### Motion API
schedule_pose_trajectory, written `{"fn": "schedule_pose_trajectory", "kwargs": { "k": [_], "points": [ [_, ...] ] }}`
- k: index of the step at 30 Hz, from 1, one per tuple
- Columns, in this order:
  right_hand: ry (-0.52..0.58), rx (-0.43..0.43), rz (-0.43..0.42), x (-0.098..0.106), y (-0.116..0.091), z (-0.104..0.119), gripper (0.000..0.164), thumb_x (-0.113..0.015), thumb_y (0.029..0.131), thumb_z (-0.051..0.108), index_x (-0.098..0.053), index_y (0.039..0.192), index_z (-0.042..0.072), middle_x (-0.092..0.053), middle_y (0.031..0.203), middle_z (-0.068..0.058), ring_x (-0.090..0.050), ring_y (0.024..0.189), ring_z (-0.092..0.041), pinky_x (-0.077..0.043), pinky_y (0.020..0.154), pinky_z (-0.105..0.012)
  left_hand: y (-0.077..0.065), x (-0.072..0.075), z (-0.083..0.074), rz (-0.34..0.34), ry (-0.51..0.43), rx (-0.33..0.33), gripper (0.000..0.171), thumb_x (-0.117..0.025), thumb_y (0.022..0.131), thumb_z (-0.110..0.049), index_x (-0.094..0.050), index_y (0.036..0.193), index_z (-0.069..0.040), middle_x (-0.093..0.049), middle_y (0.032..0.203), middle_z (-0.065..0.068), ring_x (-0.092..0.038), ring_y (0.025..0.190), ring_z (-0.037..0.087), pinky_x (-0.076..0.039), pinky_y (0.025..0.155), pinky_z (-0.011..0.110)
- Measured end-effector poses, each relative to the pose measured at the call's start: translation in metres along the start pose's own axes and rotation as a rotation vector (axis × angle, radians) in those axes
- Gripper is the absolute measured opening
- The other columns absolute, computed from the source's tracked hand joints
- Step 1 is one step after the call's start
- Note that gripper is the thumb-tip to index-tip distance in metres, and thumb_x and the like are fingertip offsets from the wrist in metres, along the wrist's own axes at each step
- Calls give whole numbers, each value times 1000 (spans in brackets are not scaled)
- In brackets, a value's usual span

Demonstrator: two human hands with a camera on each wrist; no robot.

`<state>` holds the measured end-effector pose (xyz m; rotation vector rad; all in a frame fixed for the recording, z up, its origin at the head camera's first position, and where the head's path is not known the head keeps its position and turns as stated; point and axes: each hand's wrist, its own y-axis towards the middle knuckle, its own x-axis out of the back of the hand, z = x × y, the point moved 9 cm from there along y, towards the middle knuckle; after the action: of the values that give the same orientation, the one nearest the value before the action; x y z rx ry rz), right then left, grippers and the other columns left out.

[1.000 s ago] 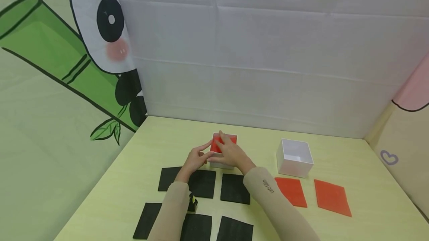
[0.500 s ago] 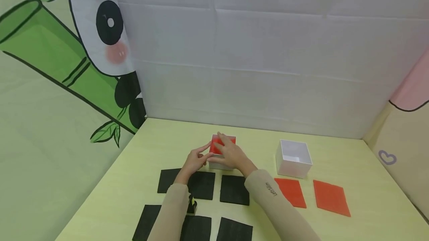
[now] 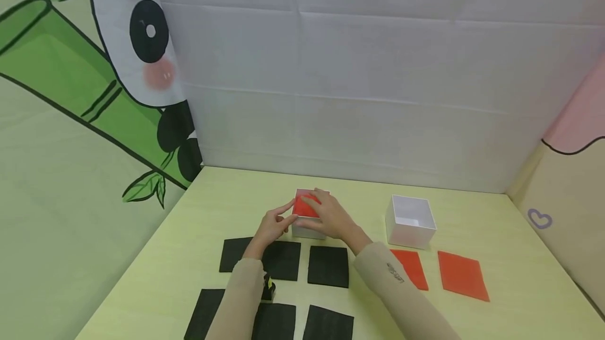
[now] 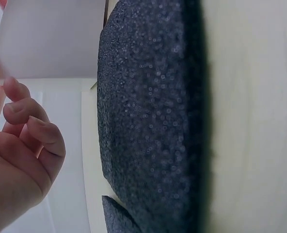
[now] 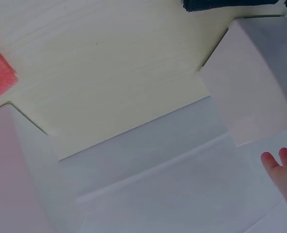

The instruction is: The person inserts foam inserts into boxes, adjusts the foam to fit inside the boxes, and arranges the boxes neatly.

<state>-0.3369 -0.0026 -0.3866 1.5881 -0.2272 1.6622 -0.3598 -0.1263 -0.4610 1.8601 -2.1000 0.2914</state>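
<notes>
My left hand (image 3: 271, 227) reaches to the left side of a white open-topped box (image 3: 308, 230), its index finger and thumb extended along the rim. In the left wrist view the other fingers of that hand are loosely curled. A red foam square (image 3: 301, 207) lies in the top of the box, partly hidden by fingers. Over its right part my right hand (image 3: 334, 218) spreads its fingers, with the thumb along the box's near edge. The right wrist view shows only some of that hand's fingertips (image 5: 284, 155), beside the box.
A second white box (image 3: 411, 224) stands to the right, with red foam squares (image 3: 462, 276) in front of it. Several black foam squares (image 3: 328, 266) lie nearest me. A small black and yellow object (image 3: 268, 288) is partly behind my left sleeve. A white cloth backdrop (image 3: 354, 93) rises behind the table.
My right hand has shifted slightly right across the red foam square, uncovering more of its left side. My left hand stays at the box rim. The whole view has drifted slightly left.
</notes>
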Motion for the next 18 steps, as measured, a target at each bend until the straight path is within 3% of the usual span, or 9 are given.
{"fn": "schedule_pose_trajectory", "kwargs": {
  "k": [7, 18],
  "points": [
    [11, 60, -36, 6, -11, 3, 62, -62, 80, 42, -48, 127, 4, -41, 130, -15, -33, 121, -34, -28, 96, -49, -1, 0, 0, -9, 9, 14, 50, -61, 85, -26, -46, 132, -23, -41, 49, 2, -31, 42, 12, -26, 43, 24],
    [49, 7, -69, 23, -32, -4, 64, -66, 77, 41, -49, 127, 5, -41, 132, -16, -30, 124, -33, -26, 97, -51, -2, 0, -4, -14, 0, 20, 50, -62, 85, -24, -46, 133, -21, -41, 49, 4, -30, 40, 12, -27, 42, 24]
  ]
}}
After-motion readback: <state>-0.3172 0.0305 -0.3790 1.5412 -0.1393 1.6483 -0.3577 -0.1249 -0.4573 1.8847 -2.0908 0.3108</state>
